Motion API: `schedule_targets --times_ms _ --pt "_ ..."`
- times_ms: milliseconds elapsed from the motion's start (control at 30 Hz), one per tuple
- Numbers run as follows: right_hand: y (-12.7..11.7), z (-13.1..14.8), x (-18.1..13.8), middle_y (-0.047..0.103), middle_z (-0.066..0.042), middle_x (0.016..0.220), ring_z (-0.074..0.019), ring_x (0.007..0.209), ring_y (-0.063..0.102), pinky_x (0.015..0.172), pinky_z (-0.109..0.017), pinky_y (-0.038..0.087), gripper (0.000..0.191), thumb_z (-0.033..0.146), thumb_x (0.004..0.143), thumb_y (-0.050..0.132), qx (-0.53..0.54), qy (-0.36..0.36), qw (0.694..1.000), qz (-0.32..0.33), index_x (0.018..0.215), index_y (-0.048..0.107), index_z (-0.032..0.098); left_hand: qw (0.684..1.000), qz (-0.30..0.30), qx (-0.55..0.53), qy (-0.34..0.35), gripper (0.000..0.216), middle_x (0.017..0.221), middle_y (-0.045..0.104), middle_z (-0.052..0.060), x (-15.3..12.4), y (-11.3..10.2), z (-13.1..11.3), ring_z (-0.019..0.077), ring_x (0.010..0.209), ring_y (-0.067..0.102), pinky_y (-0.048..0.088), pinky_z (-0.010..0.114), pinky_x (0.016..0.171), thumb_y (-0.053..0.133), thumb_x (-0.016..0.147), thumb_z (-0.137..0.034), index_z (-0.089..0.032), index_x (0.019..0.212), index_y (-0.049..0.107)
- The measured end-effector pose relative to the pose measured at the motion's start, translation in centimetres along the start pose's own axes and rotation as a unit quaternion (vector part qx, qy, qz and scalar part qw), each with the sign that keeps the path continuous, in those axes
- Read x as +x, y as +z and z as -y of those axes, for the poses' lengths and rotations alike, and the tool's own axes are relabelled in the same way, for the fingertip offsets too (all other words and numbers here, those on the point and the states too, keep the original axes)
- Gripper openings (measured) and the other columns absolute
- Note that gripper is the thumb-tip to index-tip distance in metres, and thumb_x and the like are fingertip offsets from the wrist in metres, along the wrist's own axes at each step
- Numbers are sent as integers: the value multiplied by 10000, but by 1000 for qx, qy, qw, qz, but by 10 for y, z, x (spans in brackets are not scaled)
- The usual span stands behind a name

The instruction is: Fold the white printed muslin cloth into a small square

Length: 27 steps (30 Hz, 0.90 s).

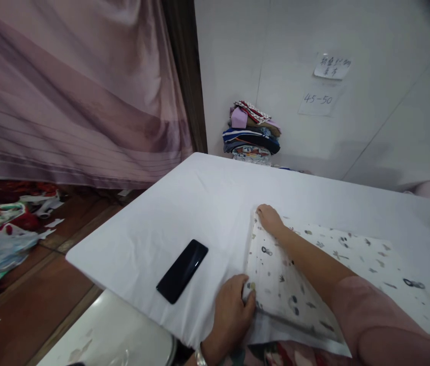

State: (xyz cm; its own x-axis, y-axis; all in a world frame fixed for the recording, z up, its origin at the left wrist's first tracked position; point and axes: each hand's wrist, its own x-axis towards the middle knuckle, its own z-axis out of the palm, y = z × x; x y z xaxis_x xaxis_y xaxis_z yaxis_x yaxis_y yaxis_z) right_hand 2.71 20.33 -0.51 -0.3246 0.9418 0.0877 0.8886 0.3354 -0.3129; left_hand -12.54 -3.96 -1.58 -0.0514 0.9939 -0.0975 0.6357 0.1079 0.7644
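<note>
A white cloth (276,274) printed with small plants and animals lies folded on the white-covered table (134,229), reaching out to the right. At its near left corner my left hand (234,305), with a silver bracelet at the wrist, has thumb and fingers closed on the edge. My right hand (270,219) reaches across the cloth and grips the far left corner, fingers bent over it. The pink right sleeve (375,320) covers part of the print. Near my left hand, a black phone (182,270) lies flat on the table.
Behind the table, folded fabrics (252,133) stand stacked against the wall. Two handwritten papers (319,100) hang there. A pink curtain (85,91) hangs at the left. Plastic bags (3,246) and scraps lie on the tiled floor. A white stool-like surface (123,330) is below the table edge.
</note>
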Motion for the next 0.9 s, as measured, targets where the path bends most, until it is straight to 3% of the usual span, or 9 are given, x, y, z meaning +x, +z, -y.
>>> schedule_targets --times_ms 267,433,567,700,800,900 --pt "-4 10 -4 632 -131 1089 -240 1050 532 931 -380 353 301 197 948 331 -34 9 999 -13 1009 617 123 998 -5 50 27 312 1069 650 70 6 -3 -3 271 1011 590 490 442 915 507 794 -432 -346 1068 629" --pt "-13 21 -19 533 0 1340 -174 1269 408 1088 -355 235 341 222 959 311 -40 2 998 -42 1225 520 262 980 -49 126 143 362 1248 584 61 28 -5 -13 266 1194 501 428 427 1037 494 801 -429 -294 1105 636" --pt "-17 20 -37 461 79 1417 -112 1341 333 1105 -321 244 386 250 957 306 -31 3 999 -44 1307 451 318 944 -60 207 250 423 1353 519 65 63 -4 -41 253 1299 415 352 428 1097 382 860 -316 -193 1211 583" --pt "-29 -11 -65 429 80 1445 -114 1366 312 1114 -310 246 418 273 953 319 -20 31 998 -47 1346 435 355 909 -41 291 295 446 1418 452 106 108 8 -76 282 1364 322 268 470 1127 386 860 -232 -138 1270 534" --pt "-46 -52 -98 419 43 1456 -148 1382 290 1132 -331 214 430 310 958 306 -23 70 996 -46 1368 436 334 894 -23 323 311 462 1456 391 145 144 25 -90 314 1388 267 236 482 1133 433 879 -331 -104 1267 537" --pt "-64 -99 -135 363 -39 1492 -191 1407 230 1149 -368 156 468 344 958 307 -46 124 991 -29 1402 414 244 894 -17 333 298 594 1466 355 188 173 42 -86 333 1391 251 214 495 1134 457 871 -472 -63 1300 501"
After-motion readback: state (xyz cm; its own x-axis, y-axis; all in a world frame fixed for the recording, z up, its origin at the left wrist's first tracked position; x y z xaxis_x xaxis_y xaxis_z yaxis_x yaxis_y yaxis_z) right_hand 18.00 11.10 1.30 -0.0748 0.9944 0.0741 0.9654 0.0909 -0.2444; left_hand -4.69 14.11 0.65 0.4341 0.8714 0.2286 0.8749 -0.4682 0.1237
